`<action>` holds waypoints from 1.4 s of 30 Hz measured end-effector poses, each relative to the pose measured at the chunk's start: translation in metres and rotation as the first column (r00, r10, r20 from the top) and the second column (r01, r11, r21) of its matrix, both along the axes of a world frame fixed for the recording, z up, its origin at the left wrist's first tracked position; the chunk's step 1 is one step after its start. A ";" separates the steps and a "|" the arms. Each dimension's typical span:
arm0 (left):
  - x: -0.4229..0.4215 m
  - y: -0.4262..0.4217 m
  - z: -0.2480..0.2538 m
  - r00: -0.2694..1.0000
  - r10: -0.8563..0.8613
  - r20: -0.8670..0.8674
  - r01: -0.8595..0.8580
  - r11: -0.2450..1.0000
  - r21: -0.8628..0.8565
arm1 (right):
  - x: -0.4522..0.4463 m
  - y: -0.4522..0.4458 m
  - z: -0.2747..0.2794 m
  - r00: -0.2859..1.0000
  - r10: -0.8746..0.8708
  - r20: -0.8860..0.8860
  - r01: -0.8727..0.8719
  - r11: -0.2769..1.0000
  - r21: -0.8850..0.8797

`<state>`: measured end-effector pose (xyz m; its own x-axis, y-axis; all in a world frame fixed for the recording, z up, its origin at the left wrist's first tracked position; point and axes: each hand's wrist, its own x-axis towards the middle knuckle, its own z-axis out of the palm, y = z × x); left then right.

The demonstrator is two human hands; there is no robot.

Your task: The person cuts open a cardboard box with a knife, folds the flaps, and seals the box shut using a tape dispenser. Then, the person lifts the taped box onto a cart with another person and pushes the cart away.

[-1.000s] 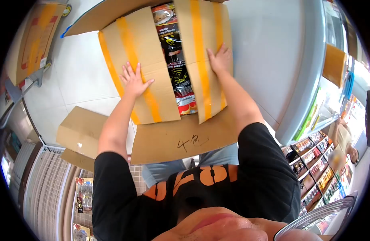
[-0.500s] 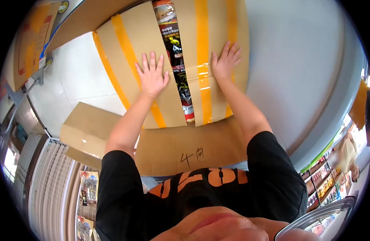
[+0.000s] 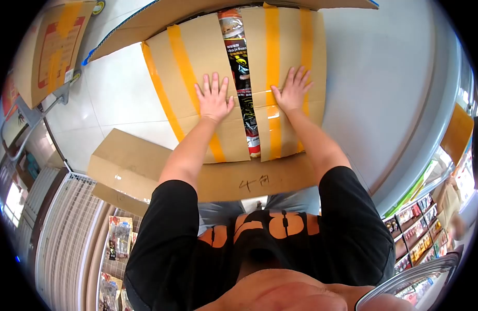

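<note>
A large cardboard box (image 3: 197, 57) stands in front of me, its two inner flaps folded in and marked by orange tape strips (image 3: 272, 52). Through the gap between those flaps show dark printed plastic packages (image 3: 242, 78). My left hand (image 3: 214, 98) lies flat on the left flap, fingers spread. On the right flap, beside a tape strip, my right hand (image 3: 293, 92) rests with fingers apart. The near flap (image 3: 285, 173), with handwriting on it, folds out toward my body. A far flap (image 3: 161, 15) stands up along the box's back edge.
To the left, a brown cardboard piece (image 3: 127, 160) lies near a white wire rack (image 3: 67, 233). Another taped carton (image 3: 54, 57) sits on a wheeled cart at upper left. A grey curved surface (image 3: 384, 78) borders the right. Shelves of packets (image 3: 415, 233) stand at lower right, near another person.
The view has shifted, so the box appears further right. More of the far flap shows, and the near flap looks shorter. Both hands stay flat on the inner flaps.
</note>
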<state>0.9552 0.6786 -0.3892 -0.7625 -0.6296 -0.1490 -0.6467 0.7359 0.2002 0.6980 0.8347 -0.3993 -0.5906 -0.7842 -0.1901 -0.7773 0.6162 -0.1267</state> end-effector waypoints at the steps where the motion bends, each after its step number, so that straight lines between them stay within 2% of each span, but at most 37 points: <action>1: 0.000 -0.001 -0.003 1.000 0.002 0.008 -0.002 1.000 0.005 | 0.000 -0.002 -0.005 1.000 0.002 0.008 -0.002 1.000 0.005; 4: 0.003 0.001 -0.005 0.997 0.007 0.082 -0.011 0.999 0.044 | 0.003 0.002 -0.013 1.000 -0.007 -0.007 0.006 1.000 -0.029; 6: 0.002 -0.001 -0.011 0.999 -0.009 0.039 0.010 1.000 -0.006 | 0.000 -0.002 -0.015 0.999 -0.023 -0.040 0.024 0.999 0.039; 10: 0.005 0.006 -0.014 0.999 0.008 0.051 -0.008 1.000 0.001 | -0.001 0.003 -0.016 0.999 0.005 -0.038 -0.004 1.000 0.023; 12: 0.002 0.000 -0.006 0.986 0.008 0.166 -0.018 0.998 0.058 | -0.003 -0.004 -0.003 0.998 -0.038 0.044 0.032 0.991 0.134; 13: -0.002 -0.005 -0.002 0.987 0.007 0.163 -0.017 0.998 0.055 | -0.005 -0.009 0.005 0.998 -0.039 0.041 0.033 0.991 0.130; 15: -0.008 -0.006 0.016 0.946 -0.043 0.320 0.036 0.999 0.028 | -0.004 -0.012 0.025 0.960 -0.111 0.257 0.077 0.987 0.139; 16: -0.012 0.002 0.029 0.946 -0.047 0.321 0.037 0.999 0.035 | 0.004 -0.008 0.040 0.960 -0.114 0.257 0.078 0.986 0.146; 18: -0.039 0.008 0.056 0.964 0.101 0.246 -0.163 0.956 0.246 | 0.031 -0.017 0.075 0.924 -0.110 0.366 -0.062 0.902 0.427; 19: -0.056 0.019 0.062 0.952 0.143 0.270 -0.247 0.881 0.403 | 0.038 -0.029 0.091 0.924 -0.136 0.359 -0.095 0.825 0.558; 20: -0.076 0.024 0.083 0.926 0.128 0.355 -0.304 0.811 0.500 | 0.035 -0.029 0.084 0.926 -0.137 0.352 -0.088 0.828 0.554; 22: -0.099 0.041 0.074 0.880 0.230 0.415 -0.433 0.748 0.503 | 0.035 -0.021 0.054 0.954 -0.030 0.300 -0.150 0.815 0.560; 23: -0.105 0.041 0.070 0.884 0.221 0.412 -0.424 0.750 0.507 | 0.020 -0.025 0.081 0.837 -0.163 0.522 -0.118 0.878 0.463; 24: -0.112 0.040 0.066 0.834 0.198 0.515 -0.468 0.747 0.471 | 0.016 -0.022 0.110 0.839 -0.173 0.516 -0.106 0.878 0.468; 25: -0.119 0.039 0.063 0.773 0.178 0.608 -0.509 0.747 0.428 | 0.017 -0.015 0.141 0.797 -0.110 0.594 -0.092 0.950 0.299; 26: -0.124 0.036 0.057 0.780 0.179 0.600 -0.503 0.750 0.430 | 0.023 -0.002 0.167 0.757 -0.024 0.653 -0.069 0.991 0.116; 27: -0.123 0.038 0.052 0.786 0.203 0.584 -0.510 0.746 0.428 | 0.035 0.024 0.197 0.868 0.109 0.485 -0.036 0.987 -0.157; 29: -0.117 0.044 0.049 0.786 0.210 0.581 -0.512 0.748 0.423 | 0.080 0.092 0.247 0.954 0.204 0.220 -0.085 0.887 -0.453; 31: -0.121 0.033 0.046 0.779 0.191 0.597 -0.507 0.753 0.420 | 0.107 0.126 0.219 0.966 0.209 0.151 -0.108 0.860 -0.498; 33: -0.118 0.044 0.051 0.758 0.145 0.636 -0.510 0.741 0.438 | 0.122 0.130 0.181 0.985 0.122 0.126 -0.089 0.966 -0.242; 34: -0.122 0.040 0.054 0.727 0.114 0.677 -0.520 0.736 0.434 | 0.108 0.105 0.145 0.986 0.087 0.142 -0.050 0.968 -0.246; 35: -0.130 0.031 0.057 0.702 0.095 0.706 -0.526 0.737 0.425 | 0.092 0.079 0.112 0.988 0.109 0.111 -0.087 0.978 -0.188; 37: -0.134 0.021 0.072 0.704 0.063 0.707 -0.521 0.722 0.455 | 0.077 0.051 0.070 0.983 0.110 0.144 -0.084 0.982 -0.170; 39: -0.127 0.010 0.074 0.698 0.002 0.716 -0.508 0.706 0.493 | 0.074 0.046 0.051 0.984 0.107 0.144 -0.082 0.982 -0.168; 41: -0.105 -0.004 0.070 0.785 -0.142 0.603 -0.308 0.755 0.579 | 0.073 0.041 0.041 0.984 0.089 0.151 -0.066 0.986 -0.152; 42: -0.087 0.002 0.073 0.774 -0.145 0.616 -0.318 0.752 0.577 | 0.076 0.040 0.036 0.982 0.088 0.169 -0.063 0.987 -0.148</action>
